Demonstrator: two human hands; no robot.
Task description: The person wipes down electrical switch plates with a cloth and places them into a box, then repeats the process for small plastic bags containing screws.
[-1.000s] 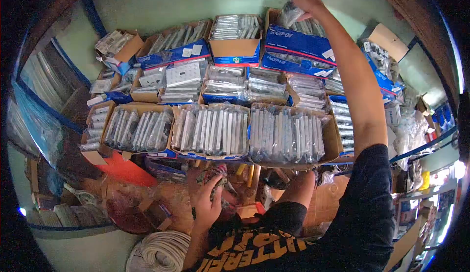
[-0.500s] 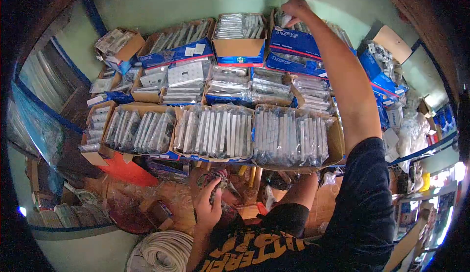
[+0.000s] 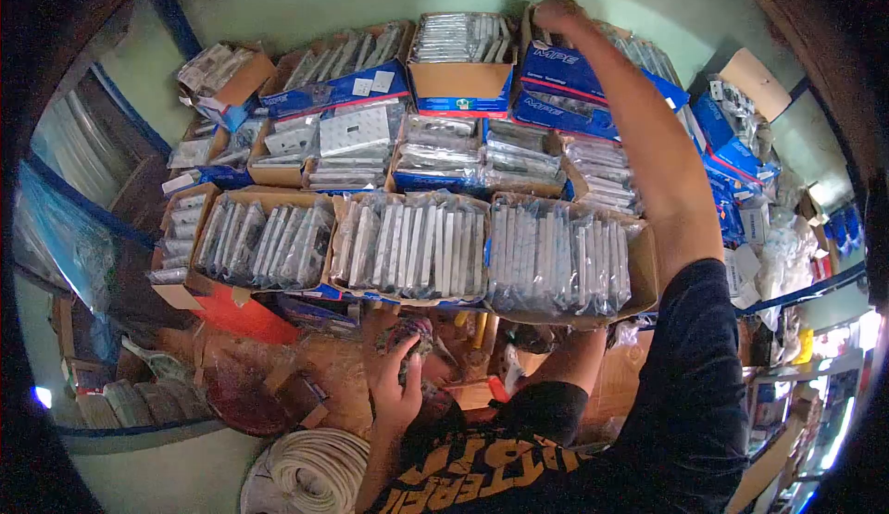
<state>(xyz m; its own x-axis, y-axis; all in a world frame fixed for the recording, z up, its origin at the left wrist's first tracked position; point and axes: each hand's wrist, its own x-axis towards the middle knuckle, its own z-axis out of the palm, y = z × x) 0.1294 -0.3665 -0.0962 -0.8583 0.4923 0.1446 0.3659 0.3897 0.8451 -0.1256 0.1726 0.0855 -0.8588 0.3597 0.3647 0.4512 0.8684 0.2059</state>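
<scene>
My left hand (image 3: 398, 392) is closed round a crumpled, dark patterned cloth (image 3: 407, 336), low in front of my body. My right arm stretches up across the shelf. At its end, my right hand (image 3: 557, 16) is curled at the back left corner of a blue MPE box (image 3: 569, 68) in the top row. Its fingertips are out of sight, and what they grip does not show. Flat packs in clear plastic (image 3: 639, 51) stand in that box, to the right of the hand.
Cartons of plastic-wrapped flat plates (image 3: 407, 245) fill the front row. Behind, a white plate pack (image 3: 355, 134) lies on other boxes. A coil of white cable (image 3: 319, 472) sits at lower left. Blue boxes (image 3: 727, 134) and loose plastic crowd the right side.
My right hand has gone from reaching fingers-down into the MPE box to a curled pose at its back left corner. The view has shifted slightly. My left hand keeps the cloth.
</scene>
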